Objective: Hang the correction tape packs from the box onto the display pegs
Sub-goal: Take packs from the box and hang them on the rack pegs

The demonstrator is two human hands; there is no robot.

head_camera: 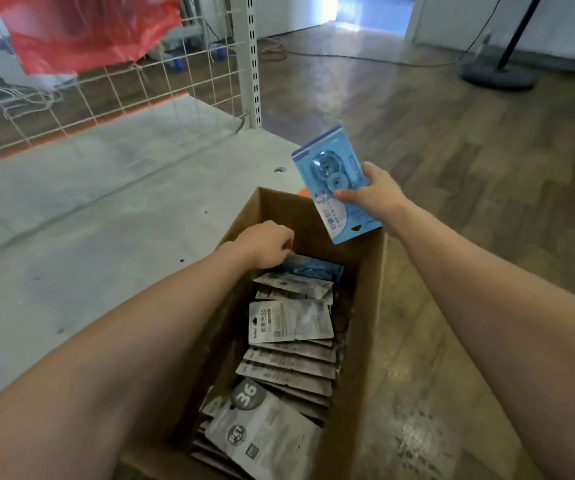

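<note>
Holding 1 blue correction tape pack (pixel 337 184), pinched in right hand (pixel 371 192) above the box (pixel 365 306). Left hand (pixel 267 242) fingers curled down onto another pack (pixel 308 266) inside. Best lifted by its edge, hang hole kept free. Grey shelf base (pixel 88 209), wire grid (pixel 106 95), wood floor (pixel 452 140); no pegs visible.

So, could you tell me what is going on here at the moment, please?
A person is unpacking a cardboard box of correction tape packs. The right hand holds a blue pack above the box's far end, while the left hand reaches inside towards another blue pack. Grey-backed packs fill the rest.
</note>
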